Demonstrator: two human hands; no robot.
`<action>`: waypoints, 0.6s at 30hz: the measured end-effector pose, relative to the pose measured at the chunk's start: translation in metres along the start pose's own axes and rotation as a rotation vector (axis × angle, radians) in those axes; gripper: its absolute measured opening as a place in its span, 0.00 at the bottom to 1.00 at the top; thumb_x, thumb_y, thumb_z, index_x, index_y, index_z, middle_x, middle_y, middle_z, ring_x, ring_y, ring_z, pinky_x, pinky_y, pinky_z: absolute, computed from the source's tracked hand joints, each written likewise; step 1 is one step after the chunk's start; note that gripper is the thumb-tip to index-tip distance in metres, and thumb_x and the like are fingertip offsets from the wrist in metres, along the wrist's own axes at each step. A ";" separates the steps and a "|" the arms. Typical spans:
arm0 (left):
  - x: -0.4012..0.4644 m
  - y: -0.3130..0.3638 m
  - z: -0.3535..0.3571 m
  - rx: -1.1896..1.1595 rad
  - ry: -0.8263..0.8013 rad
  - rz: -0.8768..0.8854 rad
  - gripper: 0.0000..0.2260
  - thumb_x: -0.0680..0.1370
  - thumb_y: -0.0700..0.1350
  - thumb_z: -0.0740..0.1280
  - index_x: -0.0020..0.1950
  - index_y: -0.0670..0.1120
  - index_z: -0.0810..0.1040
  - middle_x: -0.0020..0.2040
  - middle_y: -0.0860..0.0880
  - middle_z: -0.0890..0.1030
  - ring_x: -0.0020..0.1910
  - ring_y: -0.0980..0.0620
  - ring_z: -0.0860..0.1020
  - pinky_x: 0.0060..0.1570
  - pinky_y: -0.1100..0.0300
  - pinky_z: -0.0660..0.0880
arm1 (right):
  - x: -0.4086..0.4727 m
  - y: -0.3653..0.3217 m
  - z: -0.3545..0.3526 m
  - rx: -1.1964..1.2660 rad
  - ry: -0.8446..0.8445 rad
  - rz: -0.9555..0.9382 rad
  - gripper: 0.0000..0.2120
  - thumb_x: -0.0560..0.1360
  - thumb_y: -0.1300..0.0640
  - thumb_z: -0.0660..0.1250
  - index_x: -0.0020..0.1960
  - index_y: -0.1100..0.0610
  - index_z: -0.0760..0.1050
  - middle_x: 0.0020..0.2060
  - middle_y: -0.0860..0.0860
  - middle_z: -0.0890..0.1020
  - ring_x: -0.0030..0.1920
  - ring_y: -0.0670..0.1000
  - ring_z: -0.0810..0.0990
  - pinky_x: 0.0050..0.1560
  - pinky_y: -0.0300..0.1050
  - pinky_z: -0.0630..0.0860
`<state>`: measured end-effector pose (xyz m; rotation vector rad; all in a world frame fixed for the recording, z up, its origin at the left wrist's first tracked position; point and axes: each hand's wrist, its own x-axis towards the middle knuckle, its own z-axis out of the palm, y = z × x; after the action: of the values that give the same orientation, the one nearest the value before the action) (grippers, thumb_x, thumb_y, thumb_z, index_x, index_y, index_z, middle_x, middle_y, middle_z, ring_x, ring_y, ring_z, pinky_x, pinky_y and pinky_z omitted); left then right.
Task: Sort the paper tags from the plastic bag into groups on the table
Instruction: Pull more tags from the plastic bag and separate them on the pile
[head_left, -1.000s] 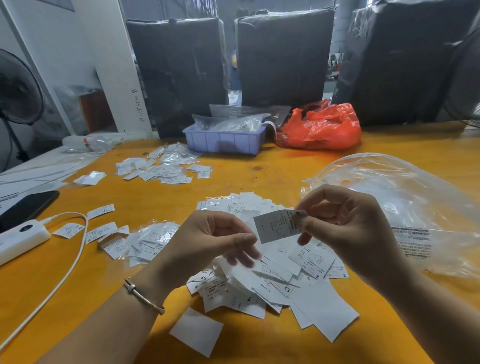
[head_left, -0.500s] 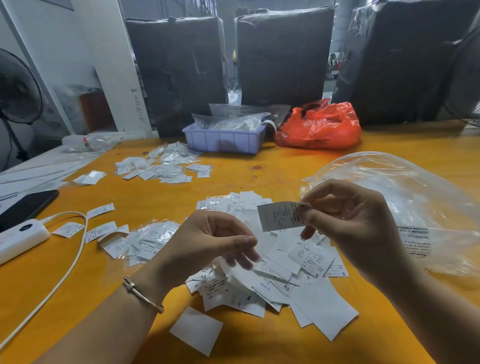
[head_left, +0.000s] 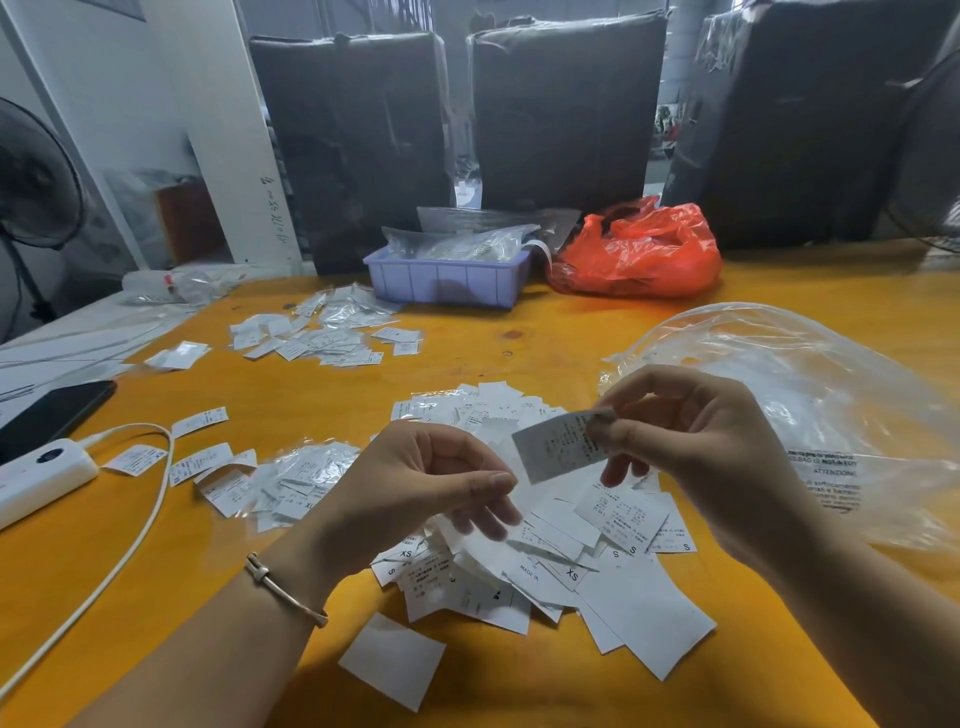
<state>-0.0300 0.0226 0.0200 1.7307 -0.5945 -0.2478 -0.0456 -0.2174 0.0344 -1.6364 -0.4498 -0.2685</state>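
1. Sorted groups lie well off to the left of the left hand (head_left: 415, 499): one group of paper tags (head_left: 249, 478) just left of its wrist, another, farther group (head_left: 322, 338) up near the lilac tray (head_left: 447, 280).
2. Left hand hovers with fingers loosely curled and holding nothing; thumb and forefinger stand a little apart, just short of the lifted tag.
3. Under both hands sits the unsorted heap (head_left: 545, 561), loose slips overlapping, some printed XS or S.
4. Between the hands, one tag (head_left: 558, 449) hangs in the air, pinched at its right end by the right hand (head_left: 691, 441), thumb against forefinger.
5. Judging by its look, the tag is thin, featherlight and limp, likely slick; an edge pinch suits it best, since flat slips resist lifting off the table (head_left: 519, 332).
6. Right of the right fingers lies the clear plastic bag (head_left: 810, 405), crumpled and open.
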 end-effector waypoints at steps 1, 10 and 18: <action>0.000 0.000 0.000 -0.002 0.002 0.001 0.09 0.74 0.48 0.73 0.47 0.42 0.85 0.41 0.41 0.86 0.39 0.43 0.85 0.35 0.61 0.79 | 0.001 0.000 -0.002 0.030 0.032 0.002 0.03 0.70 0.68 0.71 0.40 0.62 0.79 0.30 0.58 0.83 0.27 0.53 0.80 0.29 0.38 0.71; 0.000 -0.001 0.000 0.009 -0.008 0.000 0.07 0.75 0.47 0.74 0.46 0.44 0.85 0.42 0.41 0.86 0.39 0.44 0.86 0.35 0.61 0.79 | -0.001 0.000 0.001 0.030 0.074 -0.014 0.02 0.70 0.66 0.72 0.41 0.62 0.79 0.31 0.58 0.84 0.27 0.51 0.79 0.29 0.39 0.71; -0.001 0.000 0.000 0.003 -0.010 0.004 0.06 0.74 0.46 0.73 0.46 0.44 0.85 0.41 0.41 0.86 0.39 0.43 0.86 0.35 0.61 0.79 | -0.001 0.002 0.002 -0.008 0.043 -0.031 0.02 0.71 0.66 0.72 0.41 0.62 0.79 0.30 0.55 0.84 0.26 0.52 0.80 0.29 0.36 0.72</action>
<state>-0.0303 0.0230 0.0196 1.7317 -0.6057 -0.2535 -0.0460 -0.2156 0.0320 -1.6295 -0.4420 -0.3280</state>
